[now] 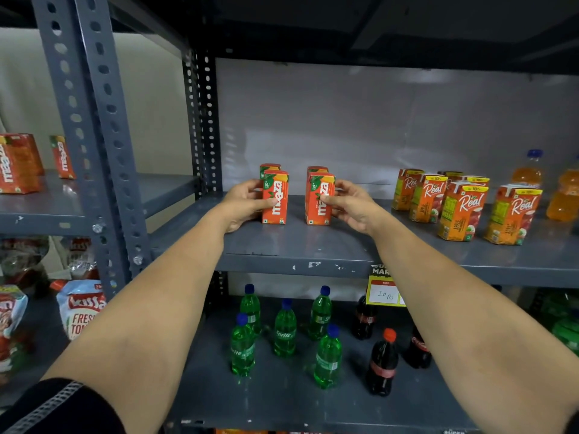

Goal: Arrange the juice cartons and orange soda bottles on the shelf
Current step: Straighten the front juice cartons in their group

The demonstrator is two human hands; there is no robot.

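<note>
On the grey metal shelf (313,245) two orange Maaza juice cartons stand upright side by side, each with another carton behind it. My left hand (242,205) grips the left front carton (275,198) from its left side. My right hand (352,206) grips the right front carton (319,200) from its right side. Further right on the same shelf stand several Real apple juice cartons (463,208). Orange soda bottles (528,170) stand at the far right, partly cut off by the frame edge.
The shelf below holds several green Sprite bottles (285,328) and dark cola bottles (382,361). A yellow price tag (382,292) hangs from the shelf edge. A grey perforated upright (94,120) separates the left rack, which holds more Maaza cartons (18,164) and ketchup pouches (83,308).
</note>
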